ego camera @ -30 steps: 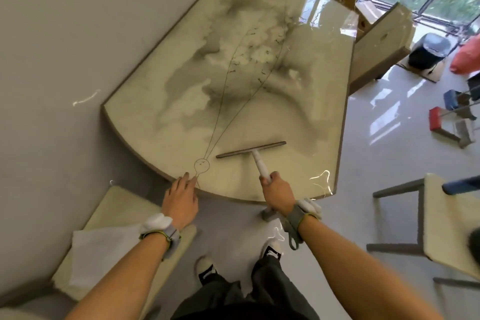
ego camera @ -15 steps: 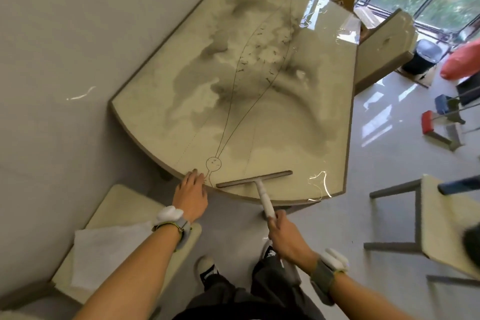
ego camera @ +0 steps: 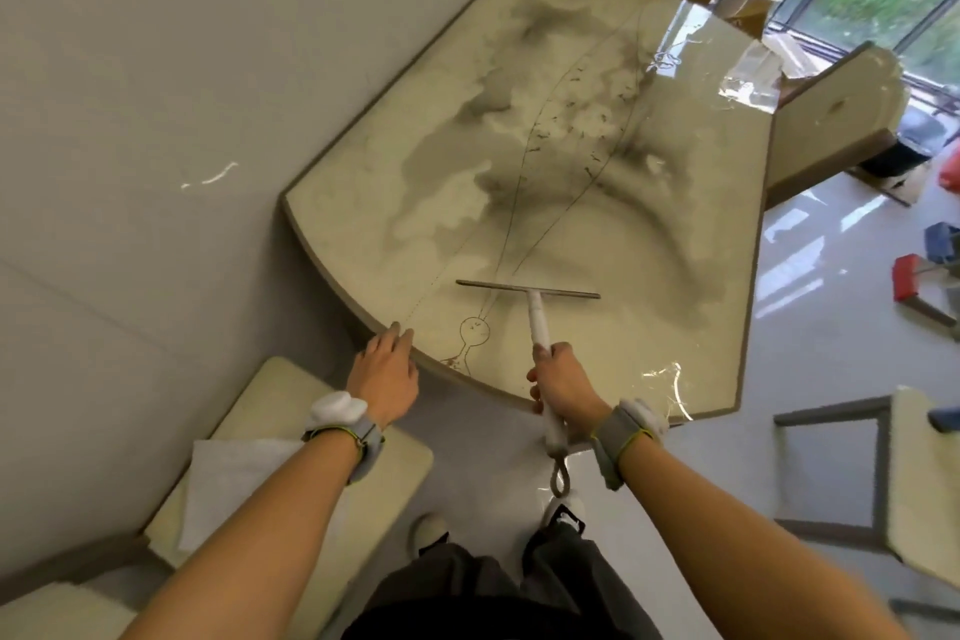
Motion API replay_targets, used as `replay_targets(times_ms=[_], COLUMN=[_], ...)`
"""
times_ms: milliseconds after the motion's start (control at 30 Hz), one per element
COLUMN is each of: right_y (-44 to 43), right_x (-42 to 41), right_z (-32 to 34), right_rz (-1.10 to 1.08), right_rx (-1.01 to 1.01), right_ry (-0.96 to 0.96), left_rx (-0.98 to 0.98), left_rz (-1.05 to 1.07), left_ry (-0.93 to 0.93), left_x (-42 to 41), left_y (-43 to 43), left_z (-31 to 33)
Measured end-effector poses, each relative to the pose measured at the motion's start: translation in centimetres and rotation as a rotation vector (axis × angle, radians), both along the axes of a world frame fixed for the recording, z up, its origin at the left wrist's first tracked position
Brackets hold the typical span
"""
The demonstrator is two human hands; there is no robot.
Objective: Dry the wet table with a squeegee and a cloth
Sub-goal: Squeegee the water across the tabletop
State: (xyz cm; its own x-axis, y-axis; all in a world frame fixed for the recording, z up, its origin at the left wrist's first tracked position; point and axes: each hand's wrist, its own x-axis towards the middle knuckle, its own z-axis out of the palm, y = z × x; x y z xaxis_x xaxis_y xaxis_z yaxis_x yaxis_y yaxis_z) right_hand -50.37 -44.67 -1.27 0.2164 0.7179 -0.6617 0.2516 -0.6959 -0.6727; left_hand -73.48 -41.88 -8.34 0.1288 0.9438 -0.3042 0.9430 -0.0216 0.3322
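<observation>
Our right hand is wrapped round the squeegee handle. The blade sits on the table ahead of the grip, with its long axis across the handle and the wet dark patches beyond it, so we judge the next stroke pulls toward us. Our left hand rests flat-fingered on the near rim, nearer the cloth lying on the stool; no containers are visible.

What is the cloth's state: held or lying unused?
The cloth lies unused on the stool; the left hand rests at the table edge, and the right hand grips the squeegee.
</observation>
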Motion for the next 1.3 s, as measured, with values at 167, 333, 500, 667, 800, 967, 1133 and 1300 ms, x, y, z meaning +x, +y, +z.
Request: replay_targets(times_ms=[167,333,500,667,800,967,1133,1300], right_y=[-7.1,-8.0,-2.7,3.8,3.8,-4.8,-11.6,-8.5], right_x=[-0.1,-1.8,-3.3,-2.9,0.1,6.4,10.7,10.3], right_z=[1.3,0.0,-1.3,-0.9,0.0,0.7,-0.3,-1.7], right_rz=[0.019,0.050,-0.105,-0.161,-0.033,0.135,0.027,0.098], right_rx=[-0.044,-0.096,-0.094,-0.084,-0.008,0.032,-0.042,-0.051], right_ry=[0.037,0.037,0.190,0.174,-0.003,-0.316,-0.342,-0.368], left_rx=[-0.112,-0.082,-0.066,-0.083,-0.067,-0.120,-0.072,-0.018], left_rz=[-0.099,-0.043,0.031,0.002,-0.046,-0.166,-0.325,-0.340], left_ry=[0.007,0.051,0.063,0.019,-0.002,-0.093,0.024,0.138], left_x=[3.2,2.9,-0.2,-1.8,0.0,6.1,11.5,9.7], left_y=[0.7,0.5,1.3,1.5,1.9,1.4,0.4,0.9], left_z=[-1.1,-0.7,0.7,1.1,1.4,0.2,-0.9,-1.6])
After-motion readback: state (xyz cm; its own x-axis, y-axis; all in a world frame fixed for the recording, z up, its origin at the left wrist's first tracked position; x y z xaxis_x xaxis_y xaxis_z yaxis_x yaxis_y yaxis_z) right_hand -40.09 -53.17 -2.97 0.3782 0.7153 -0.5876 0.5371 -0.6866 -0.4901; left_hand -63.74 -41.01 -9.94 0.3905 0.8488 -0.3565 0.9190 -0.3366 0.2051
